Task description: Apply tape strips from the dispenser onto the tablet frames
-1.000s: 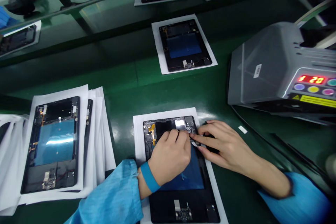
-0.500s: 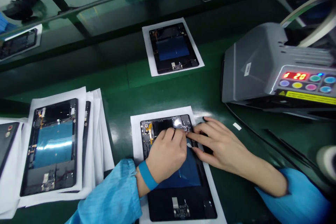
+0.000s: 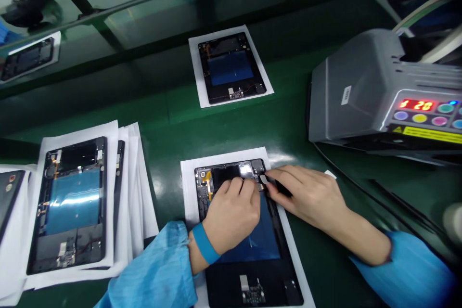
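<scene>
An opened tablet (image 3: 249, 255) lies on a white sheet (image 3: 189, 187) on the green belt in front of me. My left hand (image 3: 233, 214), with a blue wrist strap, rests on the tablet's upper half, fingers curled and pressing near its top edge. My right hand (image 3: 306, 195) lies at the tablet's top right corner with its fingers pinched on a small pale piece of tape (image 3: 263, 179). Both sleeves are light blue.
A grey tape dispenser machine (image 3: 364, 91) with a red display and coloured buttons stands at the right. A stack of opened tablets on white sheets (image 3: 74, 202) lies at the left. Another tablet on a sheet (image 3: 231, 65) sits further up the belt.
My right hand has lifted its fingers and brought the small tape piece up towards the tablet's top right corner. The tablet further up the belt has drifted left.
</scene>
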A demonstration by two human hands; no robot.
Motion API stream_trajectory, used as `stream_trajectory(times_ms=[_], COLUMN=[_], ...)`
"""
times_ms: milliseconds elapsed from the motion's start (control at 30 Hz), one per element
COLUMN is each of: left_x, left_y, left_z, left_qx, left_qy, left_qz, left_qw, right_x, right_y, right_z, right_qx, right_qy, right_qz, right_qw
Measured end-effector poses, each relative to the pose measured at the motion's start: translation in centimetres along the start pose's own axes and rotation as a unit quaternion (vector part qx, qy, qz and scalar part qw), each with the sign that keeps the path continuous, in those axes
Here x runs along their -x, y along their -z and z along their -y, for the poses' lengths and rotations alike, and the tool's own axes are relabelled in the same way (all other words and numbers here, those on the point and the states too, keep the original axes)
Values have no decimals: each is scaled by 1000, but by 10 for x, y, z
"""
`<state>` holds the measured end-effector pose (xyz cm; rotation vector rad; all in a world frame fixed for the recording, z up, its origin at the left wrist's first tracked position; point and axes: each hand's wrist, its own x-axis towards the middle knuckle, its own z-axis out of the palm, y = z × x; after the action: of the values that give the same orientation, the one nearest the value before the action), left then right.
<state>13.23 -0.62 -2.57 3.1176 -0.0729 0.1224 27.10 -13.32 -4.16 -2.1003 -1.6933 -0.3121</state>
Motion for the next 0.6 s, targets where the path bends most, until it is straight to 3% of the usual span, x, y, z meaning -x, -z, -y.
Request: stream_trajectory(times_ms=[600], left_x=[0], left_y=[-1], left_z=[0], left_qx=[5], left_qy=[0], left_qz=[-7], left_qw=[1000], right_x=[-3], right_y=[-1], right_z=[1], right_qx=[12], right_qy=[-11], right_qz=[17], right_qw=[1000])
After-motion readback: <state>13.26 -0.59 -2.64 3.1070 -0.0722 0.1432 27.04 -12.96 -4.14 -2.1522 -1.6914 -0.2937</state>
